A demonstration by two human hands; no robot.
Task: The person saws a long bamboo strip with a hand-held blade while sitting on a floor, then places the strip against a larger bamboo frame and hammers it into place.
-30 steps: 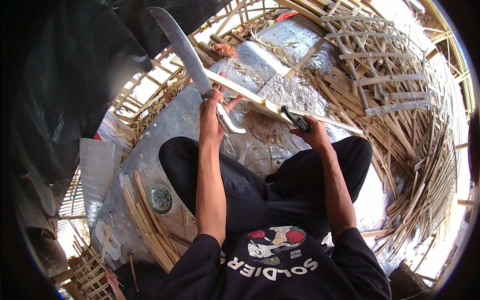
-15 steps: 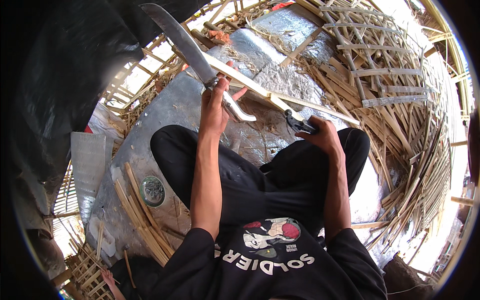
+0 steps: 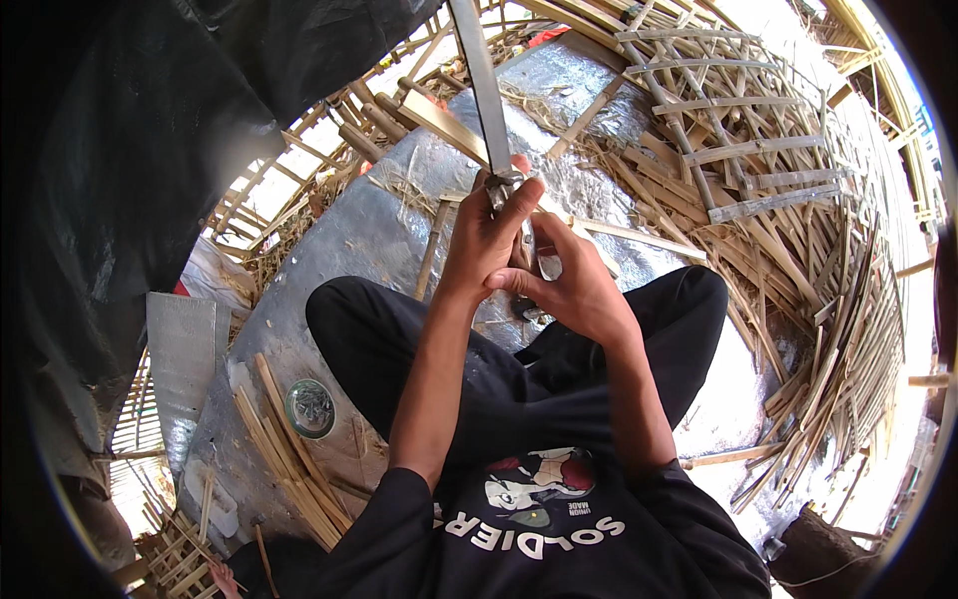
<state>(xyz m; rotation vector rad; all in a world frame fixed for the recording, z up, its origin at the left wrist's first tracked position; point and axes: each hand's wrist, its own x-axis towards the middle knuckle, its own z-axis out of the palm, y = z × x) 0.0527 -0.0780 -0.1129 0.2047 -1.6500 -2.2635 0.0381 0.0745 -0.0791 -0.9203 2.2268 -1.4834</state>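
Inside the left hand (image 3: 481,240), I see fingers wrapped around the handle (image 3: 528,240) of the knife (image 3: 487,105), whose blade rises beyond them. Just beside those, the right hand (image 3: 584,285) has bent fingers near the handle's lower end; I cannot tell whether they grip it. Below its thumb (image 3: 521,283) shows a dark tool (image 3: 526,307); beyond the left fingers, a pale wooden strip (image 3: 444,126).

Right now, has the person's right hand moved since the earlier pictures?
Yes: judged against the round bowl, the right hand has moved left, toward it, and is now beside the left hand, at the large knife's handle.
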